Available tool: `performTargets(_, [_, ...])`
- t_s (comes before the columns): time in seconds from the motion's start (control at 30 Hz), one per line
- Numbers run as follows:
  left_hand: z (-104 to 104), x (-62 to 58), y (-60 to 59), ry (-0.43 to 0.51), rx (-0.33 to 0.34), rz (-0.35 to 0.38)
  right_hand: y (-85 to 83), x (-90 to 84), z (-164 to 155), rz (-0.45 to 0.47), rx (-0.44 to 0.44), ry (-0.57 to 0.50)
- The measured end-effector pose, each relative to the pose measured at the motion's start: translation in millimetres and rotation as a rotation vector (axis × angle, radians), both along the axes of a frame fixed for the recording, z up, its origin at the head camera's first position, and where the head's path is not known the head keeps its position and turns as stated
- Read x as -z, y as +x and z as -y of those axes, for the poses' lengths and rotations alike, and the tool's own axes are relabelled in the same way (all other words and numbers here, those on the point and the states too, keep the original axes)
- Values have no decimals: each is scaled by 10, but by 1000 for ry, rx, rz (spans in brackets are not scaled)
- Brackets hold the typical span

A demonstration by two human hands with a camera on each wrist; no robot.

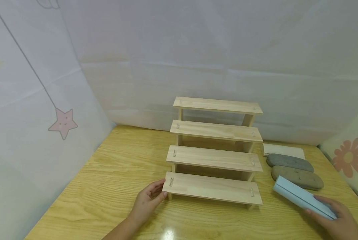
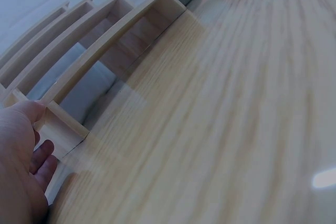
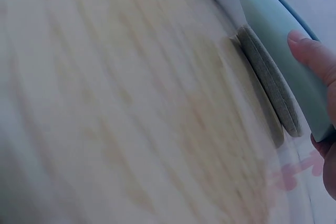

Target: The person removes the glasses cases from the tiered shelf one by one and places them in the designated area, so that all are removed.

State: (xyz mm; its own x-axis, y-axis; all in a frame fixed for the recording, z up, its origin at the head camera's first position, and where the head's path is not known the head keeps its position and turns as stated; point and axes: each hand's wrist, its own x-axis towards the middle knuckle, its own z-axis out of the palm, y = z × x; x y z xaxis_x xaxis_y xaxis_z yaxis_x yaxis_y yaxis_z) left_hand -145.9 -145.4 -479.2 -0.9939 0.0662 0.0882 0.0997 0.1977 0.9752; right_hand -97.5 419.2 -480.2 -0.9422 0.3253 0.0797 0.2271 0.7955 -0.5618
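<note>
Pale pine makes up the four-step display stand (image 1: 213, 150), which sits on the yellow wooden table (image 1: 107, 186) with its back toward the draped white sheet (image 1: 196, 50). The left hand (image 1: 147, 201) rests at the stand's lowest left corner, fingers relaxed and mostly straight, the thumb lying against the end of the bottom shelf (image 1: 211, 191); in the left wrist view the fingertips (image 2: 44, 156) touch the side panel near its foot, bracing rather than gripping. The right hand (image 1: 336, 216) holds a light blue case (image 1: 301, 198) by its near end, thumb on top and fingers curled underneath, so the case is lifted off the table and angled toward the stand's right side. Two grey felt cases (image 1: 295, 171) lie flat just beside it, one behind the other, with a white case (image 1: 283, 150) farther back against the sheet. The risk I see lies in the grip: the blue case is held at one end only, so its far end could dip and knock the bottom shelf's edge or clip the nearer grey case. The stand looks light, and a bump from the right might slide or twist it, since the left hand only presses one corner. The shelves are narrow, so a case set down off-centre could tip forward.
</note>
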Motion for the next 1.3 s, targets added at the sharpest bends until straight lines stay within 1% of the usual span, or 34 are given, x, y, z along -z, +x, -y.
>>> performTargets(0.07, [0, 1, 0, 0, 0, -2, -4, 8, 10, 14, -13, -6])
performTargets(0.23, [0, 5, -2, 7, 5, -4, -17, 12, 13, 15, -35, -3])
performTargets(0.37, [-1, 6, -3, 12, 5, -6, -35, 10, 9, 25, -36, -2])
performTargets(0.57, [-3, 7, -9, 6, 2, -10, -42, 70, -36, -6, -60, 21])
performTargets(0.77, [-3, 8, -8, 9, 0, -2, -47, 87, -54, -8, -79, 16])
performTargets(1.03, [-9, 2, 5, -3, -11, -9, -50, 65, -25, 23, -66, 18])
performTargets(1.3, [-7, 4, 1, 1, -8, -12, -46, 85, -41, 5, -82, 39])
